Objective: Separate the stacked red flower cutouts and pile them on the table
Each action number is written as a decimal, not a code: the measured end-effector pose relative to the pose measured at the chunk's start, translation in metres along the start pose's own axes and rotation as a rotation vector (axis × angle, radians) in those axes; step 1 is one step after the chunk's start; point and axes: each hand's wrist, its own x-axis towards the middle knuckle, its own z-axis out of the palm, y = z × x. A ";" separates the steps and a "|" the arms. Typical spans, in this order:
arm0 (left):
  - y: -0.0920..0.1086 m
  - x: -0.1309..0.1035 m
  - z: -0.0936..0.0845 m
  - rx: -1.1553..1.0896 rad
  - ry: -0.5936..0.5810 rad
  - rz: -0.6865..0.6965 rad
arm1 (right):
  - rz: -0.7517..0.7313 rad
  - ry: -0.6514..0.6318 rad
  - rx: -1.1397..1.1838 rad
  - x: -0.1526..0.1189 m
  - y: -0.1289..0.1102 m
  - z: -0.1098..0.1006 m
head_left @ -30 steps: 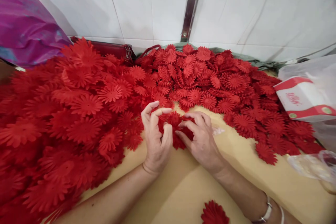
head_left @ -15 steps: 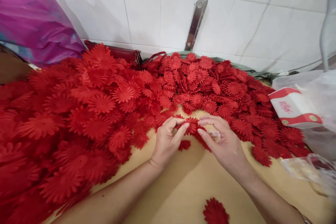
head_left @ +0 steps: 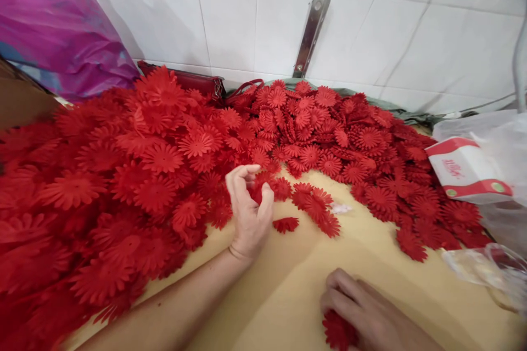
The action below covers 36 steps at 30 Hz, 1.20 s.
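Observation:
My left hand point(head_left: 248, 211) is raised at the inner edge of the red flower pile point(head_left: 160, 192), its thumb and fingers apart and curved, with red petals visible behind the gap. Low on the right, my right hand point(head_left: 354, 304) reaches down onto a dark red flower piece point(head_left: 338, 332); its fingertips are partly hidden, so a grip cannot be made out. Between the hands, several loose red flowers point(head_left: 316, 204) lie on the tan surface point(head_left: 263, 296), with a small red piece point(head_left: 285, 224) beside them.
Behind the pile are a dark red purse point(head_left: 193, 81) and a white tiled wall with a metal bracket point(head_left: 312, 38). A purple bag point(head_left: 78, 27) stands at the left. A red and white box point(head_left: 467, 170) and clear plastic bags point(head_left: 502, 269) are at the right.
My hands have moved apart. My left hand shifted left and opened, while my right hand came down to the dark red flower near the front. The flowers between them now lie uncovered.

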 end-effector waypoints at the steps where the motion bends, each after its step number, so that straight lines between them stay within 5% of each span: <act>1: 0.003 -0.001 -0.002 0.075 0.024 0.080 | 0.004 0.015 0.015 0.003 -0.002 -0.002; 4: 0.013 -0.005 -0.005 0.153 -0.093 0.255 | 0.022 0.044 0.082 0.012 -0.005 -0.012; 7: 0.017 -0.012 -0.002 0.118 -0.390 0.387 | 0.002 0.105 0.207 0.018 0.005 -0.024; 11: 0.014 -0.026 0.009 0.085 -0.864 0.619 | 0.058 0.380 0.296 0.032 0.024 -0.043; 14: 0.015 -0.037 0.015 0.208 -1.049 0.768 | 0.108 0.591 0.464 0.050 0.030 -0.064; 19: 0.018 -0.037 0.032 0.463 -0.932 0.738 | 0.034 0.854 0.926 0.089 0.028 -0.089; 24: 0.008 -0.016 0.047 0.553 -0.851 0.756 | -0.009 0.837 1.024 0.120 0.032 -0.086; 36: -0.014 0.027 -0.022 0.984 -0.593 0.504 | -0.100 0.587 1.031 0.132 0.047 -0.050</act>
